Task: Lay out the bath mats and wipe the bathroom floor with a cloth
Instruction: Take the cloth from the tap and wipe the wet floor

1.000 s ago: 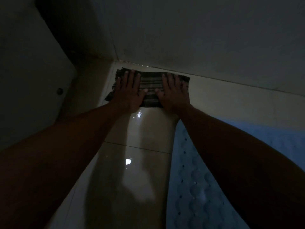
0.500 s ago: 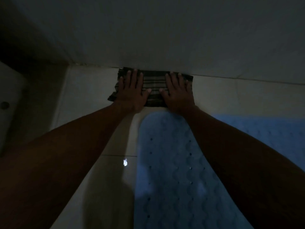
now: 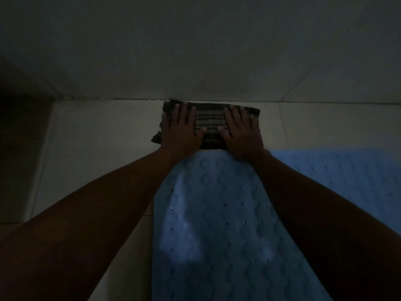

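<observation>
A dark striped cloth point(image 3: 209, 122) lies flat on the pale tiled floor point(image 3: 97, 137), its far edge against the foot of the wall. My left hand point(image 3: 183, 129) presses flat on the cloth's left half with fingers spread. My right hand point(image 3: 240, 131) presses flat on its right half the same way. Neither hand grips the cloth. A light blue bath mat point(image 3: 217, 213) with a wavy texture and small holes lies between my forearms, its far end touching the cloth's near edge. More blue mat point(image 3: 347, 174) shows right of my right arm.
The room is very dim. A plain tiled wall point(image 3: 195, 51) rises straight ahead. A dark recess point(image 3: 23, 148) borders the floor on the left. Bare floor tiles run left of the mat and right of the cloth along the wall.
Both hands have slid the cloth rightward along the foot of the wall. The left corner and the panel with a knob have left the view, and the blue mat now lies under my arms.
</observation>
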